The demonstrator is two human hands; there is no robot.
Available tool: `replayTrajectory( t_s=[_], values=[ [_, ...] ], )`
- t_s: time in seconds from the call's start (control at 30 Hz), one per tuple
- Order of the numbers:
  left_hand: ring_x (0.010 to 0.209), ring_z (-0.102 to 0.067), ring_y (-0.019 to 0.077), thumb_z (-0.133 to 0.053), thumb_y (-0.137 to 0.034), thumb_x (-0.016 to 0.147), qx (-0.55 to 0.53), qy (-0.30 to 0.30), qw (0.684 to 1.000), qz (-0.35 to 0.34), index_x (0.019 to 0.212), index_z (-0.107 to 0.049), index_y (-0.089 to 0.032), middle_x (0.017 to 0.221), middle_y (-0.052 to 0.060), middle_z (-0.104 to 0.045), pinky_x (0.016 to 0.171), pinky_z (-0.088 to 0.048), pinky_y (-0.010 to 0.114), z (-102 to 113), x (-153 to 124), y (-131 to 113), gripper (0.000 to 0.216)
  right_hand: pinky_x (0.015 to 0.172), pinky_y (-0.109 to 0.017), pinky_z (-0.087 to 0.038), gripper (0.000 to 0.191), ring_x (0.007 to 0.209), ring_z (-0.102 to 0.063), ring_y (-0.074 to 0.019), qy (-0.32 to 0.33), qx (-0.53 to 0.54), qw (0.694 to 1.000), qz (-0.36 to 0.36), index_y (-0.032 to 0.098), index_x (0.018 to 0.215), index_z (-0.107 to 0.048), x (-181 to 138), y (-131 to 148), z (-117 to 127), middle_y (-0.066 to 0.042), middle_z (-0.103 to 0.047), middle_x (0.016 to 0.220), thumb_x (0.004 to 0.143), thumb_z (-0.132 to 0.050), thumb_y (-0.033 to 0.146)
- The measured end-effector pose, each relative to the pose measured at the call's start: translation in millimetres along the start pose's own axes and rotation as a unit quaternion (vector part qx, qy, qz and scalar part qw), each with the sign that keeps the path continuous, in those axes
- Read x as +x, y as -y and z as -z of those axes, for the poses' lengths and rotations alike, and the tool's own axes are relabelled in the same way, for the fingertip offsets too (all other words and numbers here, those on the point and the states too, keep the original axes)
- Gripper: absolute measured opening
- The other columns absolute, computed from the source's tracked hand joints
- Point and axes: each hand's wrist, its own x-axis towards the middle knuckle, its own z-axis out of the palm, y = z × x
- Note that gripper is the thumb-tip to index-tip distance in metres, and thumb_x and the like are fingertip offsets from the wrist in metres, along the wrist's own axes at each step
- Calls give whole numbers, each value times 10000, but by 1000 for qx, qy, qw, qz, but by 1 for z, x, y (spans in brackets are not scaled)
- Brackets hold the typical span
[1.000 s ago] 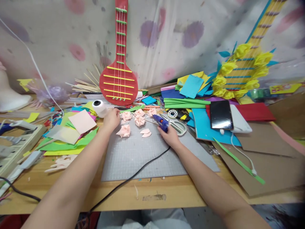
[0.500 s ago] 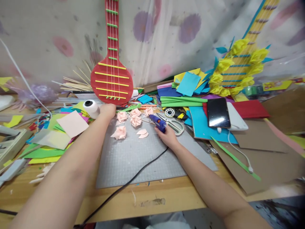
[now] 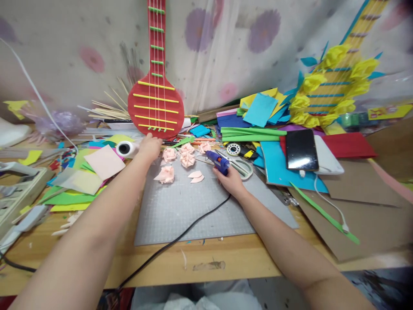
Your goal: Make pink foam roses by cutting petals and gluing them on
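My left hand (image 3: 151, 147) reaches to the lower edge of a red paper lute (image 3: 156, 101) with yellow and green bars and white strings. Its fingers look slightly apart at the lute's base; I cannot tell if they touch it. A white cylinder with a black centre (image 3: 125, 149) lies just left of this hand. My right hand (image 3: 232, 181) is closed around a blue glue gun (image 3: 219, 162), nozzle pointing left. Several pink paper flowers (image 3: 187, 160) and loose pink petals (image 3: 196, 176) lie on the grey cutting mat (image 3: 180, 211) between the hands.
Scissors (image 3: 243, 167) lie behind the right hand. A black cord (image 3: 180, 239) crosses the mat. Coloured paper sheets (image 3: 105, 161) are piled left; a phone (image 3: 301, 150) and brown cardboard (image 3: 348, 219) lie right. A yellow-flowered instrument (image 3: 329, 92) leans against the curtain.
The whole view has shifted slightly. My left hand's fingers show more plainly at the lute's base. My right hand still holds the glue gun in nearly the same place.
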Motion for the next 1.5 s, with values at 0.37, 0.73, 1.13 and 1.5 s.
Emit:
replayTrajectory(
  t_s=[0.37, 0.73, 1.13, 1.5],
  values=[
    [911, -600, 141, -410, -313, 872, -470, -440, 757, 112, 973, -514, -178, 933, 47, -618, 803, -463, 280, 54, -46, -20, 198, 451, -239, -361, 310, 460, -439, -76, 58, 264, 961, -59, 201, 850, -488, -5, 35, 9, 20, -544, 685, 624, -561, 399],
    [651, -612, 71, -479, -148, 820, -816, -296, 371, 330, 721, -496, -171, 685, -13, -602, 746, -531, 259, 15, -111, -54, 103, 568, -300, -422, 400, 606, -498, -131, -17, 96, 995, -15, 216, 973, -426, 5, 29, -3, 5, -514, 758, 652, -565, 409],
    [715, -640, 94, -507, -149, 789, -802, -350, 369, 313, 736, -449, -192, 670, -33, -584, 702, -547, 268, 7, -128, -56, 89, 749, -368, -448, 364, 843, -535, -190, -101, 34, 993, 50, 196, 989, -427, -9, 22, -2, -68, -558, 965, 686, -573, 335],
    [855, -618, 94, -457, -144, 838, -781, -346, 377, 360, 754, -419, -211, 801, -7, -584, 775, -551, 289, 23, -84, -25, 114, 510, -244, -419, 347, 542, -484, -90, -102, 136, 985, -18, 221, 945, -381, -12, 12, 0, 27, -520, 770, 698, -555, 391]
  ],
)
